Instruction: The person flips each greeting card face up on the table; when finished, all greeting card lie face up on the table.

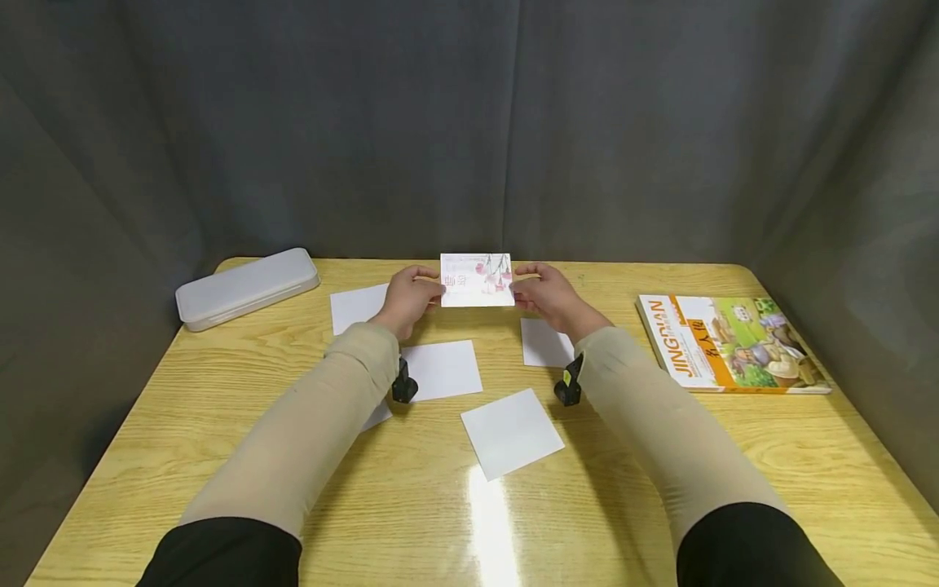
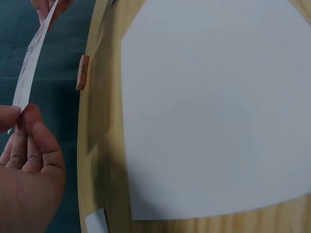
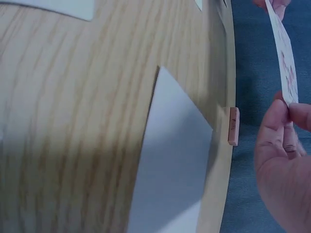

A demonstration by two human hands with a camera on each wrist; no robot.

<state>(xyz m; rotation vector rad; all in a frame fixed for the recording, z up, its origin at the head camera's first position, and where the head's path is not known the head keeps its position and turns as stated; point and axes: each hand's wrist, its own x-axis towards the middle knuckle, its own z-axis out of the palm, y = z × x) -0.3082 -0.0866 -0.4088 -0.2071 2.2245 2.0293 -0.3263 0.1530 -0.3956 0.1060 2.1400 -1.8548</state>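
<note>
A white card (image 1: 477, 280) printed with pink flowers and characters is raised above the far side of the table. My left hand (image 1: 407, 300) pinches its left edge between thumb and fingers, and my right hand (image 1: 546, 295) does the same at the right edge. The left wrist view shows the card (image 2: 35, 58) almost edge-on, tilted, with the left thumb on one face and fingers behind. Similarly, the right wrist view has the right hand (image 3: 284, 150) gripping the near end of the card (image 3: 283, 56).
Several blank white cards lie below my hands, one (image 1: 512, 434) nearest me, another (image 1: 447, 369) left of it. A white case (image 1: 248, 289) sits back left; a thick book (image 1: 734, 342) lies right. A small reddish block (image 3: 233, 126) stands at the far table edge, before a dark curtain (image 1: 469, 122).
</note>
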